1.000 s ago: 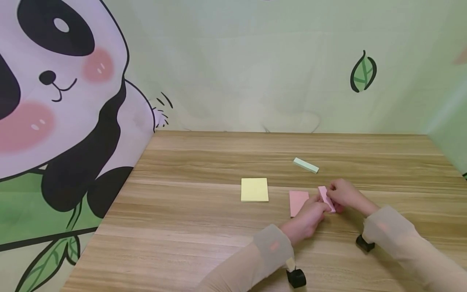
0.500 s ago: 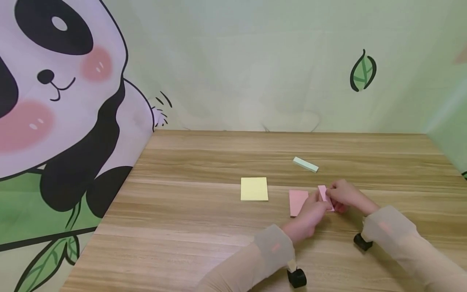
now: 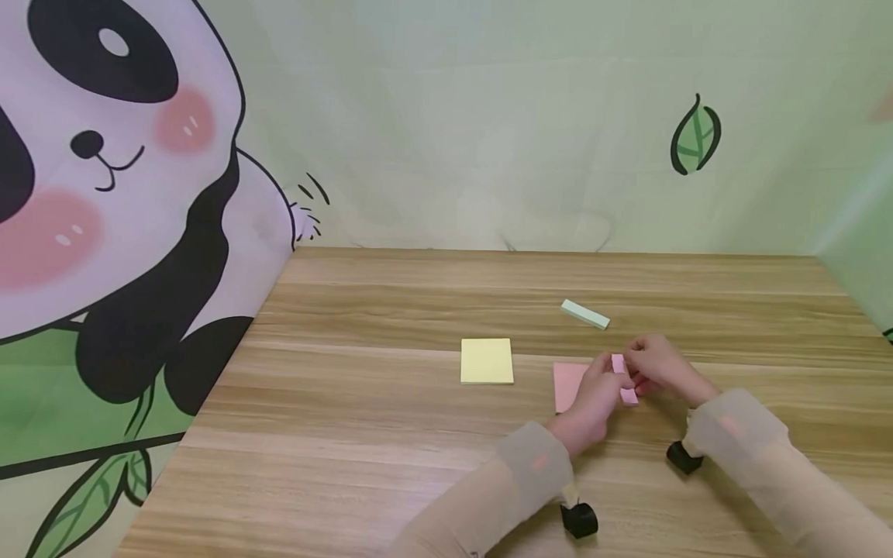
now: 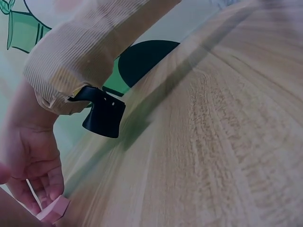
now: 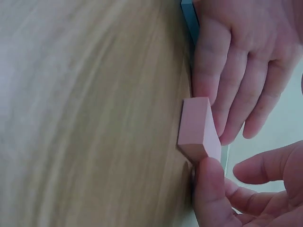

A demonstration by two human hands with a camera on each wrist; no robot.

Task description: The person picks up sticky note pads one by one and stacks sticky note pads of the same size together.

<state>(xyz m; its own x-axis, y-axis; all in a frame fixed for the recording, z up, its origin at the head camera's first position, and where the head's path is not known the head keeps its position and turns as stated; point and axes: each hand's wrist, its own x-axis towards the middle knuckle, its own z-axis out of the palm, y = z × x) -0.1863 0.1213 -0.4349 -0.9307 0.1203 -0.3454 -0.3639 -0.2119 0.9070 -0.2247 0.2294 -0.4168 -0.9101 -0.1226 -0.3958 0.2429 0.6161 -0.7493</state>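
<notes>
A narrow pink sticky-note pad (image 3: 629, 397) lies between my two hands on the right half of the table. My left hand (image 3: 595, 395) pinches it, the thumb across its face in the head view. On its right side, my right hand (image 3: 659, 364) has curled fingers at the pad. From the right wrist view, the strip of pink notes (image 5: 194, 120) stands as a thick block close to the wood, fingertips against it from both sides. Partly hidden by my left hand is a wider pink sticky-note pad (image 3: 568, 383).
To the left lies a square yellow sticky-note pad (image 3: 486, 361). A narrow pale green pad (image 3: 584, 314) lies slanted farther back. The wooden table (image 3: 349, 434) meets a panda-printed backdrop (image 3: 446, 139). Small black cameras hang under both wrists, such as the left camera (image 3: 580, 519).
The narrow pink pad has turned slightly more upright in the head view. My left forearm has shifted a little right, and my right hand has moved slightly up and left.
</notes>
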